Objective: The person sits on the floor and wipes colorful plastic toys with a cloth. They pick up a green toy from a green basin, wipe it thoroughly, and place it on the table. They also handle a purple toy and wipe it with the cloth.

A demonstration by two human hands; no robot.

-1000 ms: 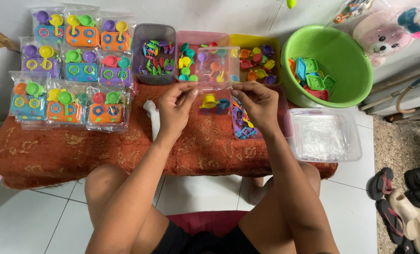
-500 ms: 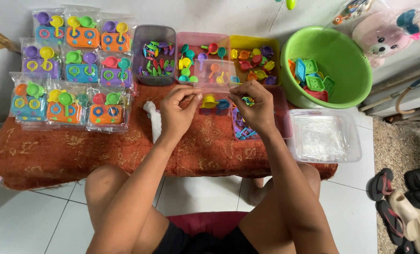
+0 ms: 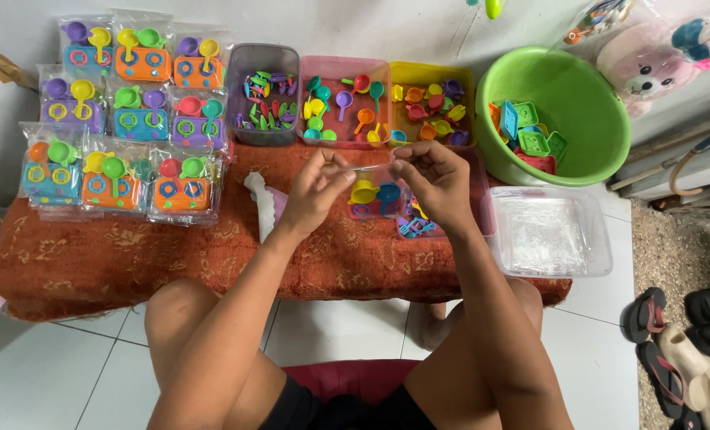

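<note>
While both hands pinch its top edge, left hand and right hand hold a clear toy bag above the orange cloth.

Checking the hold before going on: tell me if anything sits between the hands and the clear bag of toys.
Nothing visible does. The left hand and right hand both pinch the top edge of the clear bag directly, above the orange cloth.
</note>
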